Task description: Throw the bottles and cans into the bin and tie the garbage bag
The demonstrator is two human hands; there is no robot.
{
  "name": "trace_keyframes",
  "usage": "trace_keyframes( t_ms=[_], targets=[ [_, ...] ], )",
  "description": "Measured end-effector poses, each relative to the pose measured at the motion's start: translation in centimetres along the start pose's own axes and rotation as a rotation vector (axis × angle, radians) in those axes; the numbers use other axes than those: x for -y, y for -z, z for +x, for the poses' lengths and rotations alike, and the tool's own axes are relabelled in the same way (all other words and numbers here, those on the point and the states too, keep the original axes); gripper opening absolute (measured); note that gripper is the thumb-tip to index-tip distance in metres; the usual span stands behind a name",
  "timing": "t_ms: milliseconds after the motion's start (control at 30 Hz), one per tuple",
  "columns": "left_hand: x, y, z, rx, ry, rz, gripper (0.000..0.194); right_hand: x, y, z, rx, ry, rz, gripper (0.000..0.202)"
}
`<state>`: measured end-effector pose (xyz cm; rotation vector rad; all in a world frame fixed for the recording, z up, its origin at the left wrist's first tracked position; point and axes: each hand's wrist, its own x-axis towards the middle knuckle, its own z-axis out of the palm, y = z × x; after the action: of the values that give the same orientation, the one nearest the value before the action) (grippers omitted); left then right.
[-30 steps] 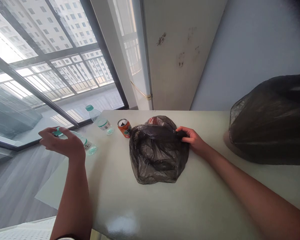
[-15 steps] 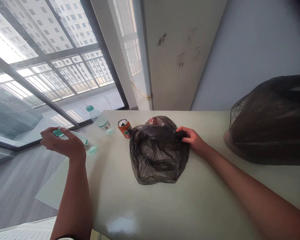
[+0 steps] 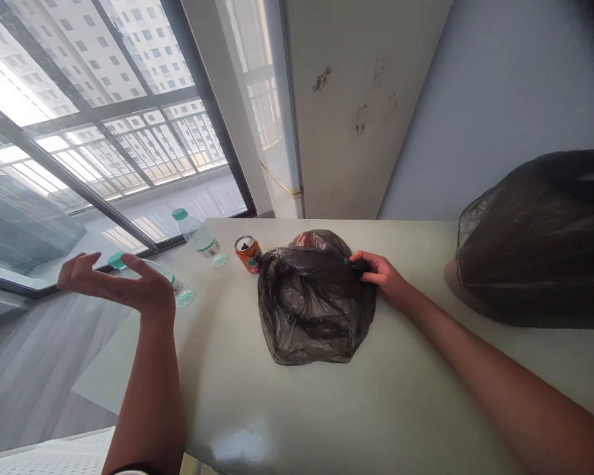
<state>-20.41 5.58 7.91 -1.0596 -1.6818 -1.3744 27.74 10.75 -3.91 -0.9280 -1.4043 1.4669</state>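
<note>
Head view showed a smooth, pale, glossy table [image 3: 327, 409] beside tall windows at upper left and a stained white cabinet behind. At centre lay a crinkled dark plastic bag [image 3: 314, 310] — the right hand [image 3: 383, 277] pinched its bunched top. The left hand [image 3: 121, 287] hovered spread, gripping nothing, over a clear, green-capped bottle [image 3: 171, 284] lying at left.
</note>
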Motion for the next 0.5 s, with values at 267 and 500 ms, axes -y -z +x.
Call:
trace_keyframes(
  t_ms=[267,500],
  targets=[
    [-11.8,2.3,-10.2,0.489,-0.452,-0.499,0.019,0.5,-0.2,-0.1,-0.023,0.003,-0.024,0.039],
    [-15.5,1.5,-16.6,1.025,-0.708,-0.830,0.020,-0.2,0.2,0.1,-0.009,0.032,-0.020,0.038]
  ],
)
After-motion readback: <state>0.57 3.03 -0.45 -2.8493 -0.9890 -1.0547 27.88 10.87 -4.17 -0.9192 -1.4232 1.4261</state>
